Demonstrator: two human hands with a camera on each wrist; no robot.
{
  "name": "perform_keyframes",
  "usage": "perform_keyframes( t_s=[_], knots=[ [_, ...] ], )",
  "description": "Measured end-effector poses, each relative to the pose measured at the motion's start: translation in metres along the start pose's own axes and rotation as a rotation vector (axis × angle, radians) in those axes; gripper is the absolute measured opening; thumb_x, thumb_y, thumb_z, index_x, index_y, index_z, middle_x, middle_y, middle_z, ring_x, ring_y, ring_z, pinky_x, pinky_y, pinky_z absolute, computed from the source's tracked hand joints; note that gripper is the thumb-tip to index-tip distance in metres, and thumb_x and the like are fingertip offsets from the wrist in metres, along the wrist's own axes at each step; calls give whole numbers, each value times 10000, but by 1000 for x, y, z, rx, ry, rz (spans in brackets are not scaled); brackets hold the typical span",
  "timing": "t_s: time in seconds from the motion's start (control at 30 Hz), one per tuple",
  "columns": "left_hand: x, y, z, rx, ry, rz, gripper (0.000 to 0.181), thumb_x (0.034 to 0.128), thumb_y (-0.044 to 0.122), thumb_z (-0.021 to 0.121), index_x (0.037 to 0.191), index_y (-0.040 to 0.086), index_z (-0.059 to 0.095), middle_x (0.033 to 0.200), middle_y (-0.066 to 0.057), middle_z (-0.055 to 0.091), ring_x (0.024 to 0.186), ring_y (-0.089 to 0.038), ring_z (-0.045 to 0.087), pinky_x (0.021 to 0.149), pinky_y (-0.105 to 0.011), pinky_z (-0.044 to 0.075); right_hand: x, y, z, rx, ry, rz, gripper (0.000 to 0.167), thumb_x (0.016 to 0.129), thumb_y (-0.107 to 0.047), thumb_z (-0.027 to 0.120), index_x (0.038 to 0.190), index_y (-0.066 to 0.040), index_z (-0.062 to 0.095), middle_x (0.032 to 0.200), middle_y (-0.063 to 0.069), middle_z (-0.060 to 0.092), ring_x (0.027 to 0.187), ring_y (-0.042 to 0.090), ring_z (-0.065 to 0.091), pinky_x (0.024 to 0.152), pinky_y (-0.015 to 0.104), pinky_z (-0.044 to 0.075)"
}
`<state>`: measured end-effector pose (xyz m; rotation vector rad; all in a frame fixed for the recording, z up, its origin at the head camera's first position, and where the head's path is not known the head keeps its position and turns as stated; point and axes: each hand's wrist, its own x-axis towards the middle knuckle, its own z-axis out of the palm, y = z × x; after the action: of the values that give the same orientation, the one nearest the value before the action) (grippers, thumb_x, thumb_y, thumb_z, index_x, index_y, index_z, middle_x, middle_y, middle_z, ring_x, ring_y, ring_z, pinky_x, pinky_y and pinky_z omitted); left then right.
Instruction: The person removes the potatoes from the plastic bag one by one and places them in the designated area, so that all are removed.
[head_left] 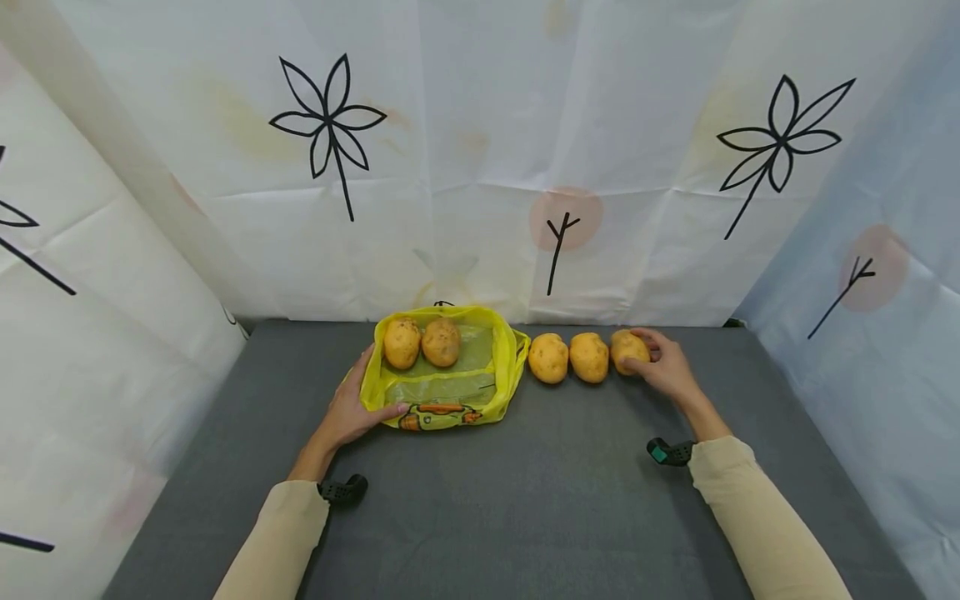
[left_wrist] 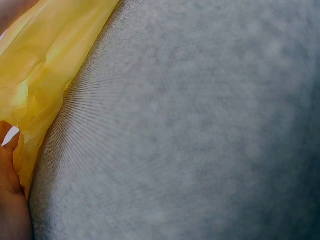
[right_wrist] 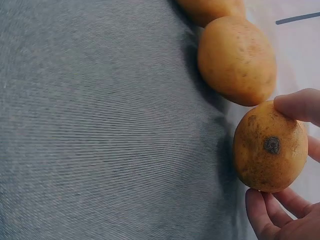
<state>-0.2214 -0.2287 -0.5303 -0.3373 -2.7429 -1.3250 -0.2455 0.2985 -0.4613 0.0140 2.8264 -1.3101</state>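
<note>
A yellow plastic bag (head_left: 497, 408) lies with its mouth spread wide, and two potatoes (head_left: 441, 342) sit inside at its back left. My left hand (head_left: 356, 406) grips the bag's left side, the thumb along the front edge. In the left wrist view the yellow plastic (left_wrist: 55, 55) fills the upper left corner, with only part of that hand beside it. To the right of the bag stands a row of three potatoes. My right hand (head_left: 667, 367) holds the rightmost potato (right_wrist: 270, 147), which has a dark spot, between thumb and fingers. The neighbouring potato (right_wrist: 237, 60) is close by.
A dark grey cloth (head_left: 480, 517) covers the table. White fabric with line-drawn flowers (head_left: 480, 250) hangs along the back edge and both sides. The leftmost potato (head_left: 548, 358) of the row stands right against the bag's right edge.
</note>
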Motion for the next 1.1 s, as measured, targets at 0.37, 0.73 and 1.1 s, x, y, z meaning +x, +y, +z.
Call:
perform_keyframes(
  t_s=[0.37, 0.73, 1.1],
  knots=[
    [0, 1, 0, 0, -3, -5, 1135, 792, 417, 853, 1644, 347, 107, 1631, -123, 284, 1380, -404, 380, 1032, -658, 312, -1, 5, 4, 4, 6, -15, 669, 1001, -251, 674, 1549, -10, 373, 1453, 383, 294, 1214, 533, 468, 857, 572, 494],
    [0, 0, -1, -7, -3, 3, 1146, 775, 424, 867, 1640, 360, 119, 1638, -92, 278, 1399, -381, 371, 1044, -650, 312, 2, -10, 1, -82, 61, -42, 685, 990, -312, 692, 1537, -16, 406, 1447, 371, 314, 1277, 544, 393, 958, 669, 403],
    [0, -2, 0, -11, 5, 16, 1147, 771, 427, 872, 1637, 374, 122, 1632, -79, 292, 1376, -360, 393, 1035, -637, 325, 2, -57, 9, -87, 78, -198, 659, 970, -279, 717, 1521, -35, 450, 1462, 311, 380, 1292, 483, 379, 1006, 650, 347]
  ],
)
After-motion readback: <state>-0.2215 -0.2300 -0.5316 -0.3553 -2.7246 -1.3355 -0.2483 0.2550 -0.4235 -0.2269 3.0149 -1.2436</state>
